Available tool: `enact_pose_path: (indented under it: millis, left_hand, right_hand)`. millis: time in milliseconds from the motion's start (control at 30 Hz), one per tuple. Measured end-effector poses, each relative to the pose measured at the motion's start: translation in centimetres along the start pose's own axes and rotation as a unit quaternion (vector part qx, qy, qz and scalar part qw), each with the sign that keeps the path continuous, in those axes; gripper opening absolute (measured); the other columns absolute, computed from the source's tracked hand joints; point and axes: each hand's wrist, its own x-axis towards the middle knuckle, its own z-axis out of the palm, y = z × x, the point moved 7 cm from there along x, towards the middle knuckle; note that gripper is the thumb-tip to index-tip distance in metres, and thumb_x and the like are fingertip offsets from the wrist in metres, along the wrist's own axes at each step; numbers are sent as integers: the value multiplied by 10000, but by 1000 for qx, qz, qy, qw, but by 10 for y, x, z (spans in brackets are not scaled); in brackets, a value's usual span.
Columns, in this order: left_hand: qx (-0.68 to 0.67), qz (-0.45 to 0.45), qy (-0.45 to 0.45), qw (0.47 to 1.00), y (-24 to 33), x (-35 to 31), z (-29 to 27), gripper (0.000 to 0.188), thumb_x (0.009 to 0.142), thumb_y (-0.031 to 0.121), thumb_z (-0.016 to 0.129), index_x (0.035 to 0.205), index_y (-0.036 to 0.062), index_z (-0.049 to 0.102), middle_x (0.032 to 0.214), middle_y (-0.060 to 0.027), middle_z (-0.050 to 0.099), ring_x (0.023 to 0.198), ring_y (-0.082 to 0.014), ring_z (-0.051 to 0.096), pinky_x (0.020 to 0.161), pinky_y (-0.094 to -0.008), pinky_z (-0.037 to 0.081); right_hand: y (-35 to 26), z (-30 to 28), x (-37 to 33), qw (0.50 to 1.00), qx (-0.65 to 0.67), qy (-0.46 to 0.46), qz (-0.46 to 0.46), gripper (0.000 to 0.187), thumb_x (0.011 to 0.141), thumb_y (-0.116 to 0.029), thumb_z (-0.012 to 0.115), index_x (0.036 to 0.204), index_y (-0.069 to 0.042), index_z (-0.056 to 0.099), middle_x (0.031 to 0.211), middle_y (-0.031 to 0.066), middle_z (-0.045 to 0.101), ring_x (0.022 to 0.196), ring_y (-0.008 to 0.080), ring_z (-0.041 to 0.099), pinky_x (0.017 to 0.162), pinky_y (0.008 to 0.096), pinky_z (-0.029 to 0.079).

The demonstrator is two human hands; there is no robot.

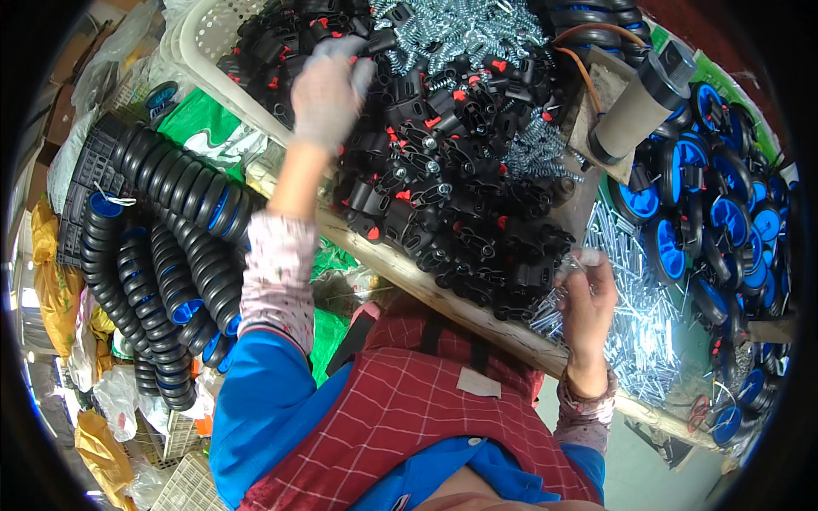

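Observation:
A broad heap of black plastic housings with small red tabs covers the bench. My left hand, in a pale glove, reaches over the far left of this heap; motion blurs its fingers, so I cannot tell whether they grip a part. At the heap's near right edge, my right hand has its wrapped fingertips drawn together beside the housings. Whatever lies between those fingers is too small to make out. Long silver metal pins are piled just right of that hand. Coiled springs lie at the back, with a smaller spring pile among the housings.
A grey cylinder device with an orange hose stands at the back right. Beyond it are black wheels with blue hubs. Stacked wheels sit left of the wooden bench edge. A white plastic basket is at the back left.

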Motion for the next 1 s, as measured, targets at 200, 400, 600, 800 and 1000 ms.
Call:
enact_pose_path:
  millis: [200, 400, 600, 800, 1000]
  left_hand:
    - [108, -125, -156, 974, -26, 38, 44, 570, 860, 374, 734, 1348, 171, 520, 1269, -169, 606, 1160, -366, 624, 926, -502, 531]
    - [-11, -113, -51, 992, -28, 36, 35, 601, 824, 392, 749, 1309, 139, 499, 1214, -209, 637, 1139, -385, 630, 927, -489, 527]
    - [-363, 69, -167, 914, 44, -2, 46, 453, 870, 255, 743, 1230, 47, 563, 1101, -160, 691, 1035, -240, 672, 899, -348, 519]
    - [-268, 207, -242, 909, 83, 0, 73, 452, 933, 297, 656, 1276, 12, 579, 1136, -208, 678, 1083, -365, 640, 941, -399, 506]
    - [-244, 202, -279, 906, 82, 4, 90, 484, 964, 332, 609, 1320, 19, 516, 1161, -207, 677, 1090, -376, 638, 938, -413, 503]
  right_hand:
    - [-5, 30, 19, 992, -90, -63, 67, 243, 972, -52, 617, 1213, -35, 643, 854, -45, 619, 700, 10, 485, 627, 163, 391]
    - [-24, 51, 55, 982, -166, -91, 6, 233, 942, -35, 640, 1173, -14, 614, 941, -7, 623, 813, 58, 538, 730, 208, 443]
    - [-56, 102, 137, 944, -257, -110, -178, 201, 889, -27, 708, 1069, -7, 621, 886, 16, 634, 794, 88, 571, 742, 253, 478]
    - [-59, 143, 222, 906, -320, -45, -272, 234, 895, -156, 706, 1088, -34, 653, 936, 146, 710, 841, 254, 687, 767, 330, 515]
    - [-49, 153, 239, 866, -398, -76, -293, 242, 870, -149, 717, 1078, -49, 643, 957, 126, 699, 899, 324, 681, 766, 390, 528]
